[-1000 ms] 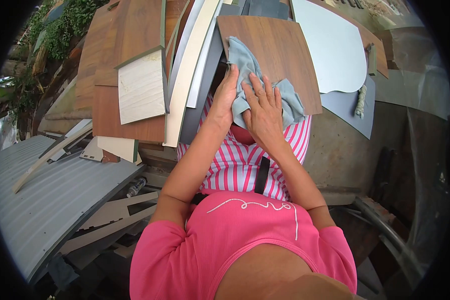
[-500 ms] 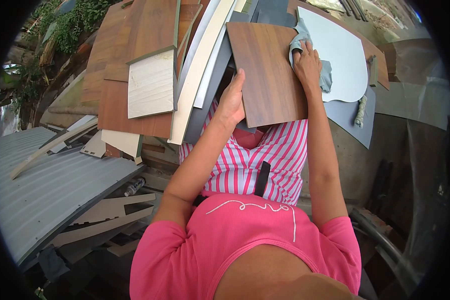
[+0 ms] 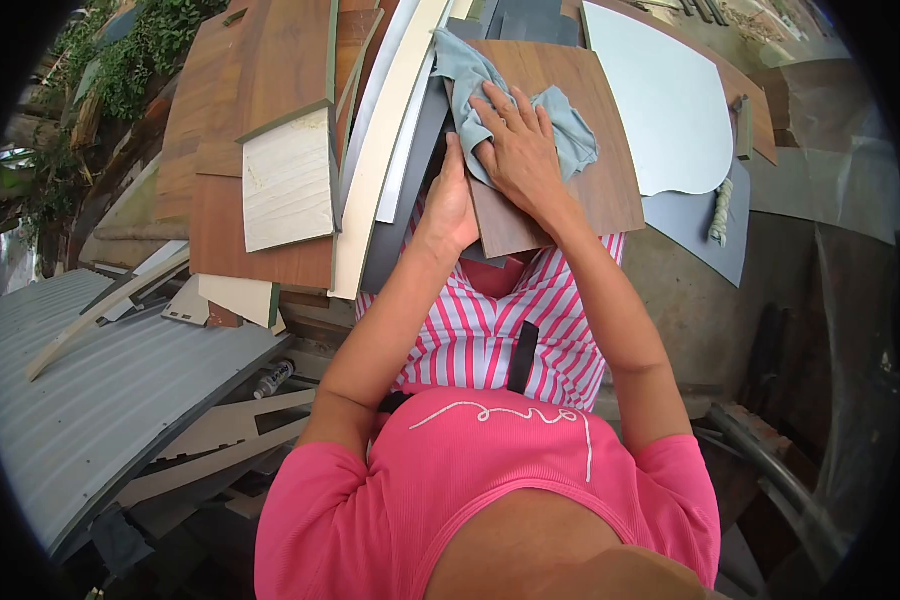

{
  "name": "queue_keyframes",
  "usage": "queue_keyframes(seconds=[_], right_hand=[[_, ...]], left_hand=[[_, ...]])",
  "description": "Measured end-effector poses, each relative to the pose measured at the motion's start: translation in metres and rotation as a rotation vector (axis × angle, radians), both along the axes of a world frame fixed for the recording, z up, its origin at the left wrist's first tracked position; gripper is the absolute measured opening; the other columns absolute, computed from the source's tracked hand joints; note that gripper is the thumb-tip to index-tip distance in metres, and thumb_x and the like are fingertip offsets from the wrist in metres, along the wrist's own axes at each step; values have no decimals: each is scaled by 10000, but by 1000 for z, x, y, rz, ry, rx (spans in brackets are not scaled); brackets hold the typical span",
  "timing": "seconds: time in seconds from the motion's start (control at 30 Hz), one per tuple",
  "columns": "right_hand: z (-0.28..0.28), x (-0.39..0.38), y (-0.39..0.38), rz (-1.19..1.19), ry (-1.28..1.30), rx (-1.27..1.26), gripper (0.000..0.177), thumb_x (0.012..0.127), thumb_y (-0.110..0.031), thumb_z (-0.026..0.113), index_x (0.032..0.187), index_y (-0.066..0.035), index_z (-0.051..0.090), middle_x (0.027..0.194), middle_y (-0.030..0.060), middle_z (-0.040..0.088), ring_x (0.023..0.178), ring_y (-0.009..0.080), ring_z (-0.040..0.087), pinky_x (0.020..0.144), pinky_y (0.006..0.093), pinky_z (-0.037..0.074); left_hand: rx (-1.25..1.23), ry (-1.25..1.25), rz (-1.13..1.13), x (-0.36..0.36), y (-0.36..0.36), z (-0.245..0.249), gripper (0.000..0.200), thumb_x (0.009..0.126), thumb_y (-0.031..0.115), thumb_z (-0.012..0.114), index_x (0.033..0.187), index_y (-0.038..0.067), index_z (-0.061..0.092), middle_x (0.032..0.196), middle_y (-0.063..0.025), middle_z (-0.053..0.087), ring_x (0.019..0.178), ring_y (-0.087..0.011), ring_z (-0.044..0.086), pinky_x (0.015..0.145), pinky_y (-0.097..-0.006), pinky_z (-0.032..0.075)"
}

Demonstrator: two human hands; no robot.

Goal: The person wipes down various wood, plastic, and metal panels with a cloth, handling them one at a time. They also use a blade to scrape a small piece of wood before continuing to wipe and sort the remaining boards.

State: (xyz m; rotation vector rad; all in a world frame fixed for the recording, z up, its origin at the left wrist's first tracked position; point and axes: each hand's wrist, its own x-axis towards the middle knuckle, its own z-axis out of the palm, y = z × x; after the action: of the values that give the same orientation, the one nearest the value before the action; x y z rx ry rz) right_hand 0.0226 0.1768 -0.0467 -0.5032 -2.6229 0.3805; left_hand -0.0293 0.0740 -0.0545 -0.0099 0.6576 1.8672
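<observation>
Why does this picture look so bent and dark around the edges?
Head view: black curved corners and the bowed brown panel suggest a very wide lens; light looks soft, without harsh glare on the panel; the lower left corner is murky.

1. Bare left hand [image 3: 450, 205]: thumb extended forward, palm turned inward; remaining fingers mostly hidden.
2. Bare right hand [image 3: 520, 155]: palm down, back visible, fingers extended and slightly parted, pointing forward and leftward.
3. Bare left forearm [image 3: 385, 315]: angled forward and inward, elbow bent.
4. Bare right forearm [image 3: 610, 285]: slants inward across midline, elbow bent.
5. Right hand farther forward than left; hands near each other.
</observation>
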Motion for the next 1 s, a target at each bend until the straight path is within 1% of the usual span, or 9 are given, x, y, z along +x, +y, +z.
queue_keyframes(seconds=[0.1,0.17,0.2,0.33,0.4,0.47,0.57,0.83,1.0], right_hand=[[-11,-26,35,21,37,48,447,824,-245,516,1257,-139,496,1357,82,426,1257,340,362,1010,534,273],[-21,-38,61,-49,39,80,437,836,-259,491,1257,-141,496,1360,79,425,1254,338,367,1006,534,277],[-28,-42,76,-42,43,79,437,836,-259,491,1257,-141,496,1360,79,425,1254,338,367,1006,534,277],[-40,-31,124,-260,-1,78,450,848,-288,460,1272,-141,487,1363,85,423,1252,351,366,1003,544,275],[-42,-21,134,-360,-35,51,456,849,-293,454,1277,-139,484,1363,93,421,1256,357,360,1006,547,270],[-42,-4,128,-534,-109,21,465,851,-294,451,1284,-126,476,1376,116,401,1265,367,347,1018,552,252],[-36,25,99,-548,-144,9,473,856,-285,442,1289,-98,466,1392,134,375,1278,371,330,1031,550,237],[-3,50,-11,-258,-136,-1,504,791,-192,539,1279,-85,472,1395,128,368,1293,370,304,1041,542,222],[5,16,-10,-104,-91,7,492,814,-215,520,1296,-139,459,1394,81,374,1293,321,321,1038,520,245]], left_hand=[[-6,-17,8,1,-2,10,625,925,498,405,1350,52,298,1320,-123,419,1213,-226,429,990,-378,387],[-40,10,-24,1,-2,0,608,906,424,511,1323,29,313,1279,-126,453,1175,-230,461,976,-381,396],[-40,-28,-14,0,-2,-7,568,902,316,555,1321,19,312,1255,-127,474,1141,-234,496,968,-390,412],[-47,-17,-3,3,-2,-2,507,905,223,554,1307,11,330,1243,-127,471,1139,-225,483,962,-379,407],[-49,-18,2,3,-3,-3,517,906,231,554,1313,11,325,1252,-127,465,1146,-225,478,965,-379,405],[-49,-23,4,4,-3,-3,527,906,240,554,1320,11,320,1260,-126,459,1152,-224,473,968,-378,404],[-35,-22,-7,3,-4,-3,545,923,289,519,1343,28,289,1276,-131,453,1170,-229,471,976,-389,405],[1,-27,-29,1,-2,-1,640,935,503,357,1363,34,278,1350,-129,388,1230,-235,410,1008,-393,370],[-28,11,-7,0,-1,5,677,920,546,338,1373,48,264,1362,-131,370,1241,-243,397,1014,-393,362]])
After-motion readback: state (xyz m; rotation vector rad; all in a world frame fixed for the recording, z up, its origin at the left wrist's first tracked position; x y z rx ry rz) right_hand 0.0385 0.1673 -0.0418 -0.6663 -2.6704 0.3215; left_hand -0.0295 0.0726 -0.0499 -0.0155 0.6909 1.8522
